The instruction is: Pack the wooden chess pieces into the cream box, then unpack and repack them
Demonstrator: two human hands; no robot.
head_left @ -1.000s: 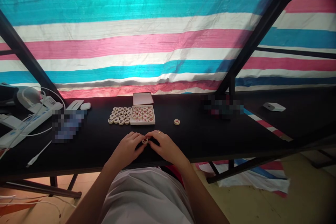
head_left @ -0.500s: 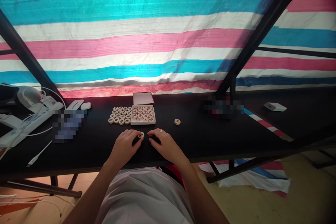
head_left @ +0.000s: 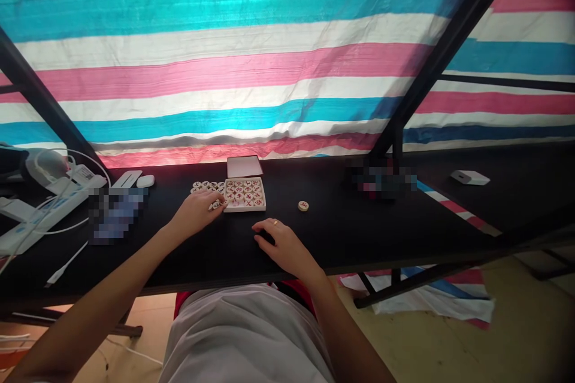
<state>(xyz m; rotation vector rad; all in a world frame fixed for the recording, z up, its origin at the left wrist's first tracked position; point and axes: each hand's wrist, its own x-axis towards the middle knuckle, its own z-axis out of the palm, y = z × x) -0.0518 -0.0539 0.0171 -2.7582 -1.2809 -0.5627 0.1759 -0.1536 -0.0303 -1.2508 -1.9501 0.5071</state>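
My left hand (head_left: 200, 210) reaches over the near part of the black-lettered Chinese chess pieces (head_left: 206, 185), beside the left wall of a white box. Its fingers are closed around a chess piece (head_left: 224, 204), mostly hidden by the fingertips, at the box's near left corner. Inside the open box (head_left: 245, 210) several red-lettered pieces (head_left: 244, 190) sit in rows. My right hand (head_left: 281, 244) rests on the table in front of the box, thumb and fingers apart, with nothing in them. One single piece (head_left: 303, 206) lies to the right of the box.
Behind the box stands its lid (head_left: 244, 166). On the left of the black table (head_left: 341, 239) are a power strip (head_left: 58, 206), cables, a white case (head_left: 145, 181) and a blurred item (head_left: 117, 215). A blurred dark bundle (head_left: 380, 181) and a white adapter (head_left: 469, 178) lie to the right.
My left hand has moved left and away from me with the chess piece, from the table's front to the box's near left corner. My right hand stays in place.
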